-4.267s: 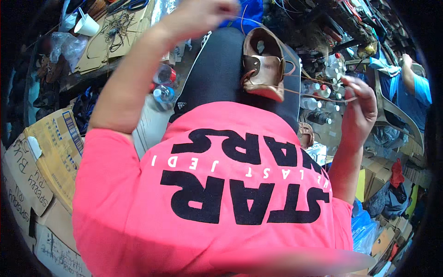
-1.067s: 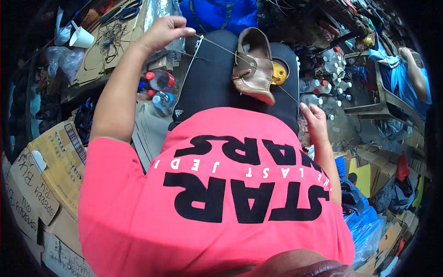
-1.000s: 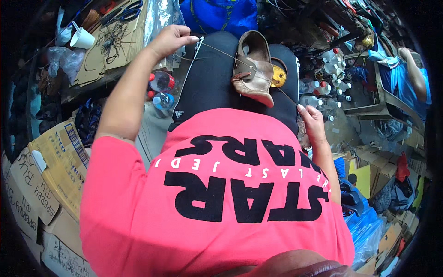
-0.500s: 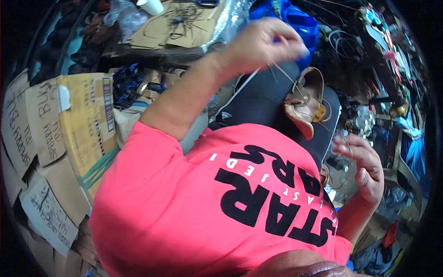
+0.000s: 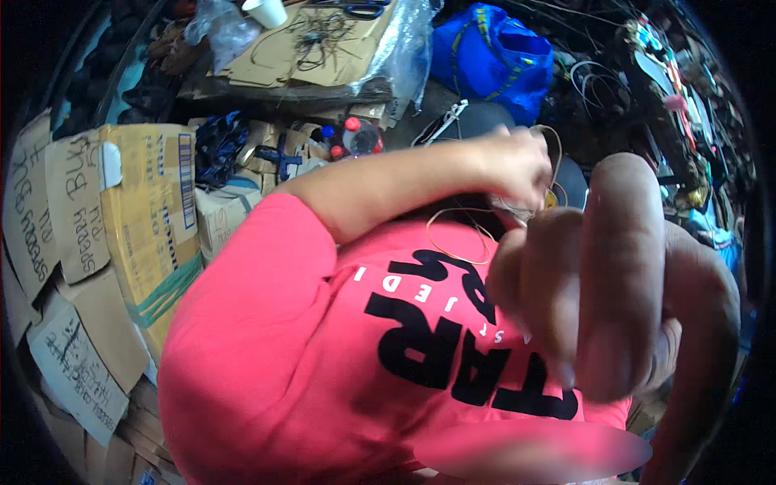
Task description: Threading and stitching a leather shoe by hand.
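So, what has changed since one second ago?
The left hand moved inward, from far left to over the shoe. The right hand rose close to the camera. The cord, taut a second ago, now loops slackly. What each hand grips is unclear. The blue bag and white cup stayed in place.

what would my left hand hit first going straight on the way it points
Probably the thin, curved brown strip just right of your left hand, though depth is unclear.
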`<state>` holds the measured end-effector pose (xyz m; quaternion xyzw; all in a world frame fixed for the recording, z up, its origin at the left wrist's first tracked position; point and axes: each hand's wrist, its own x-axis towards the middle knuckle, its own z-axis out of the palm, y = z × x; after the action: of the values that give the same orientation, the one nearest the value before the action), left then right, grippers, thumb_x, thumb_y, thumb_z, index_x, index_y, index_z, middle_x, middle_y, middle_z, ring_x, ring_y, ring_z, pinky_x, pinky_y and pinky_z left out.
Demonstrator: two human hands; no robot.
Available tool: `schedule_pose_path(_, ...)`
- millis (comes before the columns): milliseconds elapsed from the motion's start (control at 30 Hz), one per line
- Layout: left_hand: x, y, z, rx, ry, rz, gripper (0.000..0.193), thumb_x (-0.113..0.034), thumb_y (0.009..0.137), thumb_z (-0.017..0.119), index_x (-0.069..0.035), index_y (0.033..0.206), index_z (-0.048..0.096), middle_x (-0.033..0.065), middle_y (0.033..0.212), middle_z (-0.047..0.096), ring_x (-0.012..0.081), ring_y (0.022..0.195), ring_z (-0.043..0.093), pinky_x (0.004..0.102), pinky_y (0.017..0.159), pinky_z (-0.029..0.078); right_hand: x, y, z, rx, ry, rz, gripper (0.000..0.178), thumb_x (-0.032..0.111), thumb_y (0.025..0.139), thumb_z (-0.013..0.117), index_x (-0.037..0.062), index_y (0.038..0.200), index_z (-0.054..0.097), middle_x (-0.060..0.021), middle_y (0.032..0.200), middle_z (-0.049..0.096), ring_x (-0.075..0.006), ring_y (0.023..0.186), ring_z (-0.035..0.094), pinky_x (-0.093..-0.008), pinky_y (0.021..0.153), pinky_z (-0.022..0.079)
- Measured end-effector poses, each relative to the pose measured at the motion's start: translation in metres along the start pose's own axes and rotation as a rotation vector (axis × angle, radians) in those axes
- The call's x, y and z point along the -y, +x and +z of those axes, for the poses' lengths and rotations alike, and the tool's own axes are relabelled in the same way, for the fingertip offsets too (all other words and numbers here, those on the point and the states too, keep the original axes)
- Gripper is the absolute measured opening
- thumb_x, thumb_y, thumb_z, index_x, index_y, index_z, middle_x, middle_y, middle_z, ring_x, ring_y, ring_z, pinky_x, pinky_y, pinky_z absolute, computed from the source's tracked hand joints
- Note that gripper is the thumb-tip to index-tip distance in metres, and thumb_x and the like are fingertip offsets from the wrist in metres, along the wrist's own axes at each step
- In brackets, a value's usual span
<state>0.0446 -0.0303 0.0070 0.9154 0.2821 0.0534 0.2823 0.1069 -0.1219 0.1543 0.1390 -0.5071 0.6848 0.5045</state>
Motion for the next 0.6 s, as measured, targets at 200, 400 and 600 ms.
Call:
schedule_pose_path(200, 0.152, 0.025, -0.091, -0.509, 0.114, -0.371, 0.027, -0.028, 0.065, 0.071, -0.005, 0.080, 0.066, 0.0164, 0.084, 0.063, 0.0312, 0.081, 0.061, 0.0422, 0.069, 0.047, 0.040, -0.033, -0.006, -0.052, 0.090, -0.007, 0.005, 0.014, 0.082, 0.064, 0.0119, 0.087, 0.063, -0.0206, 0.095, 0.053, -0.0166, 0.059, 0.053, -0.0245, 0.045, 0.037)
schedule_pose_path(400, 0.232, -0.016, -0.119, -0.625, 0.628, -0.901, 0.051, -0.040, 0.074, 0.065, -0.012, 0.116, 0.060, 0.0125, 0.127, 0.052, 0.0301, 0.116, 0.051, 0.0447, 0.093, 0.044, 0.042, -0.050, -0.019, -0.069, -0.006, 0.057, 0.023, 0.011, 0.077, 0.066, 0.0119, 0.099, 0.058, -0.0210, 0.104, 0.050, -0.0168, 0.064, 0.050, -0.0252, 0.053, 0.039)
schedule_pose_path(600, 0.279, -0.012, -0.132, -0.511, 0.621, -0.889, 0.043, -0.033, 0.076, 0.061, -0.015, 0.115, 0.061, 0.0135, 0.126, 0.053, 0.0304, 0.118, 0.050, 0.0481, 0.094, 0.043, 0.031, -0.040, -0.041, -0.094, -0.107, 0.123, 0.042, 0.008, 0.073, 0.069, 0.0119, 0.111, 0.052, -0.0215, 0.112, 0.047, -0.0171, 0.070, 0.048, -0.0258, 0.062, 0.040)
